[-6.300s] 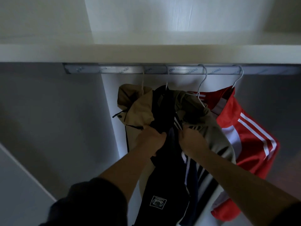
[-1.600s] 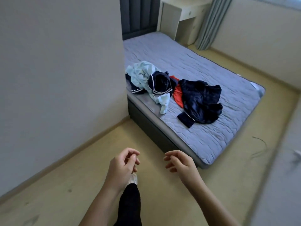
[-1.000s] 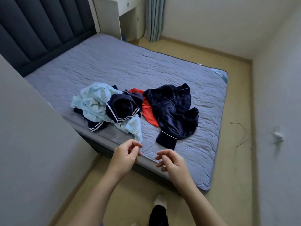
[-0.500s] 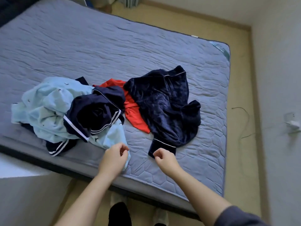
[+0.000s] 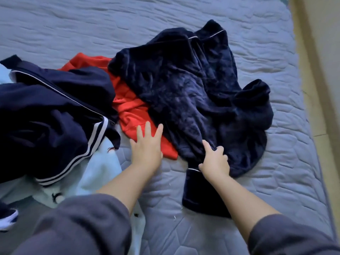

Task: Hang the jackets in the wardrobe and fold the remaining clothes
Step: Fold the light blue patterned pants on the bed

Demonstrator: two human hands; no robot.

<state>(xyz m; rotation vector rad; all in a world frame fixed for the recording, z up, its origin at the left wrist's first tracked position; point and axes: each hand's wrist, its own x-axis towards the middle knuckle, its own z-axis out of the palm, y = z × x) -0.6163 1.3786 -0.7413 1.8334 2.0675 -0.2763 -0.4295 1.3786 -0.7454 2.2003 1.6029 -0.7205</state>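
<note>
You have four garments on one grey quilted mattress (image 5: 239, 208): one dark navy plush garment with thin white piping (image 5: 193, 89), one red-orange cloth garment (image 5: 128, 109), one navy jacket with white-striped hem (image 5: 47, 115), and one pale blue garment (image 5: 99, 172). Two bare hands show: left hand (image 5: 147, 146), right hand (image 5: 214, 160).

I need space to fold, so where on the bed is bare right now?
The grey quilted mattress is bare beyond the crumpled dark navy fleece garment and along its right edge, plus a strip between both forearms. The left is crowded: red garment, striped navy jacket, pale blue garment.
</note>
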